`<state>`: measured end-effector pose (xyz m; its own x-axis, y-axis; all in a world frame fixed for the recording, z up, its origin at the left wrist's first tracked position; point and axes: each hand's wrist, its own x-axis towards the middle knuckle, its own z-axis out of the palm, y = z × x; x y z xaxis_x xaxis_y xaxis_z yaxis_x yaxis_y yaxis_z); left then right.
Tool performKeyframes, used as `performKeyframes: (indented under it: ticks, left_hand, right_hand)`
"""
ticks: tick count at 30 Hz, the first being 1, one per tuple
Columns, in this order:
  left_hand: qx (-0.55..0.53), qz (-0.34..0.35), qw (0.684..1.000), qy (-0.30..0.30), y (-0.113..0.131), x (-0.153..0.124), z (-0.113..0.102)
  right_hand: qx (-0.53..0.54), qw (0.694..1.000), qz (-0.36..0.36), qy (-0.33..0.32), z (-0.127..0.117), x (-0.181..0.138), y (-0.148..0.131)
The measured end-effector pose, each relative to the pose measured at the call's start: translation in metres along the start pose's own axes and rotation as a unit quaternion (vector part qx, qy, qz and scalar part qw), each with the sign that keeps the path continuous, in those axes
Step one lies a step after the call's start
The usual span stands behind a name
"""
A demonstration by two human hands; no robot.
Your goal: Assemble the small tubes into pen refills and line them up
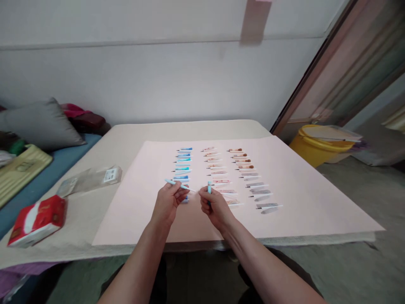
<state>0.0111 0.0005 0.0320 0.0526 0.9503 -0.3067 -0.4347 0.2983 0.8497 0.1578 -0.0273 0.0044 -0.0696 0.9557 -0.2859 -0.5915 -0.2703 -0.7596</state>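
Pink sheet (300, 198), frame centre: left hand (168, 202) pinches pen (177, 184), axis left-right; right hand (215, 204) grips upright cap (209, 187) just beside.

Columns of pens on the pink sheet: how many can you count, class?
3. Blue column on the left, pinkish column in the middle, brown-to-grey column on the right. The hands hide the near ends of two.
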Motion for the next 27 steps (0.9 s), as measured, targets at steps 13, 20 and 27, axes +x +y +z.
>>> performKeyframes:
  ticks: [13, 20, 27]
  left_hand:
    - [0.021, -0.014, 0.999, -0.021, -0.002, 0.0, 0.001]
    - [0.022, -0.022, 0.999, -0.022, -0.001, -0.001, 0.001]
    - [0.042, -0.04, 0.997, -0.058, -0.012, -0.005, 0.005]
  right_hand:
    - [-0.132, 0.99, 0.0, 0.042, 0.007, -0.004, -0.003]
    - [-0.171, 0.984, -0.028, 0.048, 0.009, -0.003, -0.004]
    - [-0.174, 0.983, -0.038, 0.055, 0.011, -0.006, 0.006]
